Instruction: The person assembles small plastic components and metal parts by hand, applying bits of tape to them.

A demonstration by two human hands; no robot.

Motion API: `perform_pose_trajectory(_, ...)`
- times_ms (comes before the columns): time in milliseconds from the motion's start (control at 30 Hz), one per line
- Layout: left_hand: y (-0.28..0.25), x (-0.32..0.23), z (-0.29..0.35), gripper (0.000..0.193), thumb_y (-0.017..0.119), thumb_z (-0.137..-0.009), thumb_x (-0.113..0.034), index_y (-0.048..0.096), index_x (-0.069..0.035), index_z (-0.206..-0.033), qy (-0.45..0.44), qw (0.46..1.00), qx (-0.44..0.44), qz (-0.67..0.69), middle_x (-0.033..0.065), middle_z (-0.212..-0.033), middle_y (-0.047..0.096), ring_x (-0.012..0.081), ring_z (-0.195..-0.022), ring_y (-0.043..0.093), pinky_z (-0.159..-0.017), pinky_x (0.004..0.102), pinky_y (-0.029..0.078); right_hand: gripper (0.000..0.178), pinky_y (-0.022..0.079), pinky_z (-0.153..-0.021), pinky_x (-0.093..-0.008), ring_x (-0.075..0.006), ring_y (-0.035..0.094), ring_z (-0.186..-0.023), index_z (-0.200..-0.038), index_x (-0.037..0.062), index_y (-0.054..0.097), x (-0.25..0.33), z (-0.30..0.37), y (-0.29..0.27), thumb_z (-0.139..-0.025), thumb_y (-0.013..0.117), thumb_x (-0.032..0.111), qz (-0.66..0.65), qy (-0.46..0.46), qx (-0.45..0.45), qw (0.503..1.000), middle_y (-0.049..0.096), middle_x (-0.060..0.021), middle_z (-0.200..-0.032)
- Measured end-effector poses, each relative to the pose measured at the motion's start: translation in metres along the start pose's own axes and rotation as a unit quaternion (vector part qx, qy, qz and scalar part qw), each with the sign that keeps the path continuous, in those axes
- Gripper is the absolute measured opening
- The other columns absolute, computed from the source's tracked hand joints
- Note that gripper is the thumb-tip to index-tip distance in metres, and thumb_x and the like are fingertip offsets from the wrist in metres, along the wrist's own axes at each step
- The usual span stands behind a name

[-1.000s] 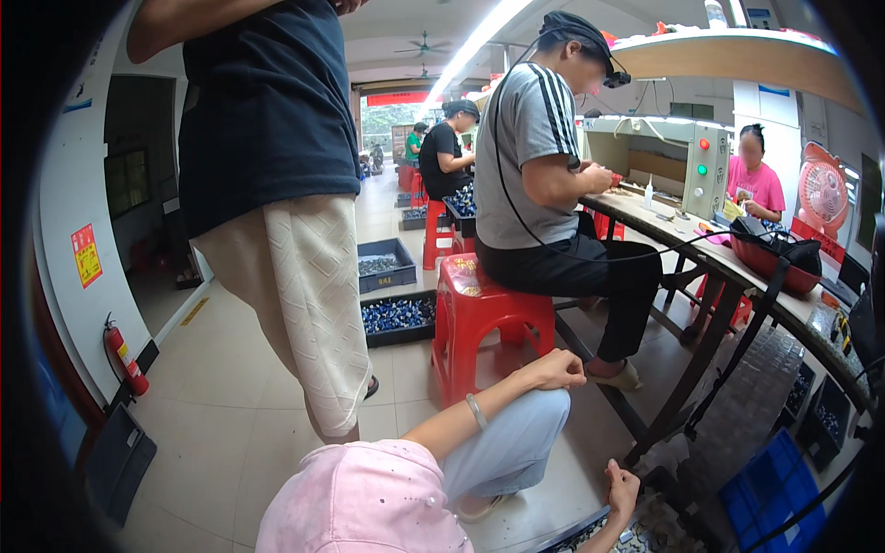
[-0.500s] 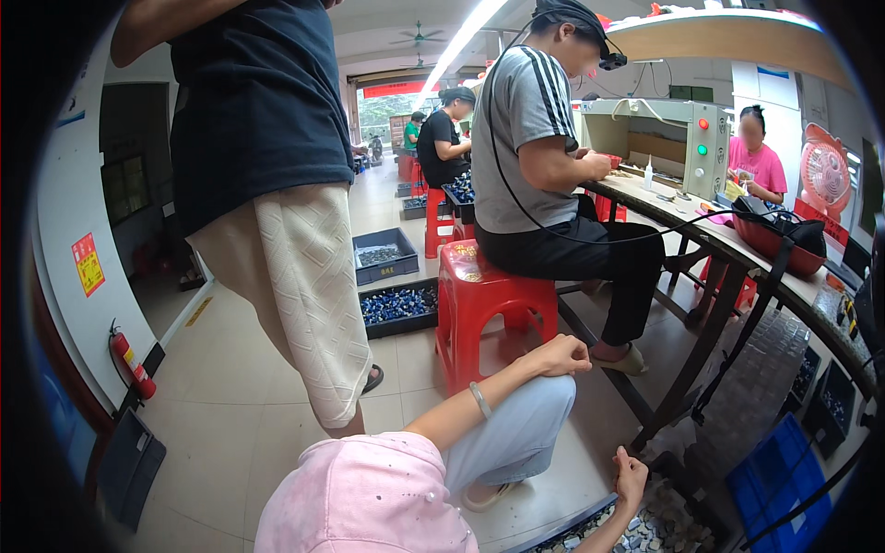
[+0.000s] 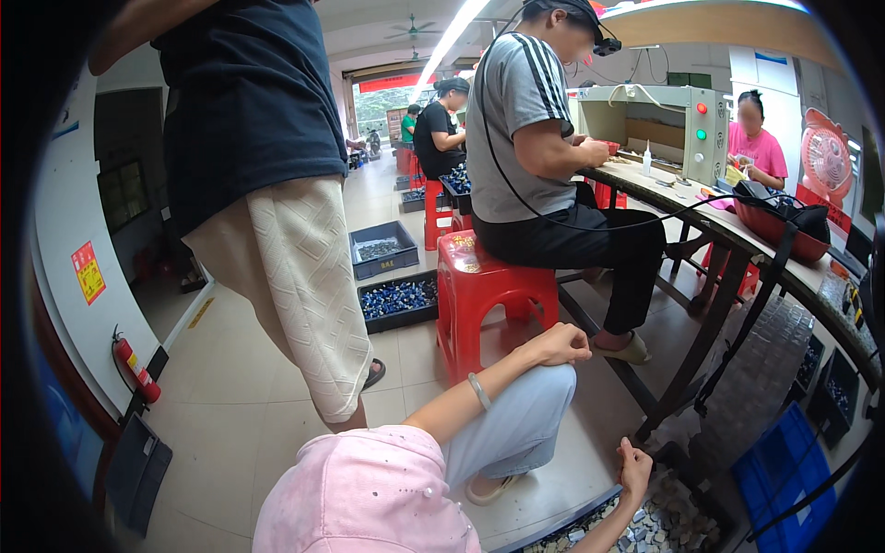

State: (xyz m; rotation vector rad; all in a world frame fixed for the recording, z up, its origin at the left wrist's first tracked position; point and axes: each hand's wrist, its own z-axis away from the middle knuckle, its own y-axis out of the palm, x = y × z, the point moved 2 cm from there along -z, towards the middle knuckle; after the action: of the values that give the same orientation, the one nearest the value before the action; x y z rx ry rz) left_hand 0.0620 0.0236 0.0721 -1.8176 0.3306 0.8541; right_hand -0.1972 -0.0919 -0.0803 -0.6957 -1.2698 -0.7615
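Observation:
My left hand (image 3: 557,345) rests on my raised knee, which is in light blue jeans (image 3: 522,417). Its fingers are curled closed, and anything inside them is hidden. A pale bangle (image 3: 479,392) circles that wrist below a pink sleeve (image 3: 355,498). Lower right, my right hand (image 3: 634,472) hovers at the edge of a dark tray (image 3: 717,502) holding many small flat grey and tan pieces (image 3: 659,516). The right fingers are folded in with the thumb on top; I cannot see whether they hold a piece.
A co-worker sits on a red stool (image 3: 470,304) at a long workbench (image 3: 687,198). Another person (image 3: 277,184) stands close on my left. Bins of blue pieces (image 3: 398,300) line the floor ahead. A blue crate (image 3: 784,479) and bench legs (image 3: 696,341) are at right.
Both hands sit slightly higher in the picture, the right one a little more to the right. The view has shifted slightly. Both hands keep their curled shape.

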Motion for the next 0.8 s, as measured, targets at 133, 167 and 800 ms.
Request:
perform_pose_trajectory(133, 0.003, 0.002, -0.005, 0.026, 0.062, -0.080, -0.023, 0.065, 0.003, -0.087, -0.001, 1.000, 0.002, 0.001, 0.0130, -0.075, 0.066, 0.0175, -0.066, 0.065, -0.067, 0.0305, 0.051, 0.041, 0.024, -0.033, -0.0244, -0.0078, 0.036, -0.032, -0.065, 0.0001, 0.061, -0.014, -0.010, -0.005, -0.081, 0.067, 0.037, 0.012, -0.039, -0.012, 0.999, 0.040, 0.0031, -0.043)
perform_pose_trajectory(167, 0.005, 0.005, -0.008, 0.027, 0.063, -0.080, -0.023, 0.065, 0.002, -0.088, 0.009, 1.000, 0.006, 0.003, 0.0129, -0.074, 0.066, 0.0175, -0.065, 0.065, -0.067, 0.0306, 0.051, 0.043, 0.023, -0.033, -0.0249, -0.0084, 0.035, -0.032, -0.063, 0.0004, 0.061, -0.024, -0.017, -0.007, -0.081, 0.067, 0.039, 0.031, -0.070, -0.020, 0.997, 0.040, 0.0032, -0.044)
perform_pose_trajectory(800, 0.006, -0.004, -0.005, 0.027, 0.060, -0.085, -0.022, 0.064, 0.004, -0.090, -0.015, 1.000, 0.009, 0.001, 0.0113, -0.078, 0.067, 0.0163, -0.069, 0.065, -0.068, 0.0293, 0.052, 0.042, 0.023, -0.030, -0.0246, -0.0082, 0.036, -0.030, -0.063, -0.0004, 0.060, -0.036, -0.029, -0.006, -0.081, 0.067, 0.037, 0.007, -0.048, -0.030, 0.998, 0.040, 0.0022, -0.041)
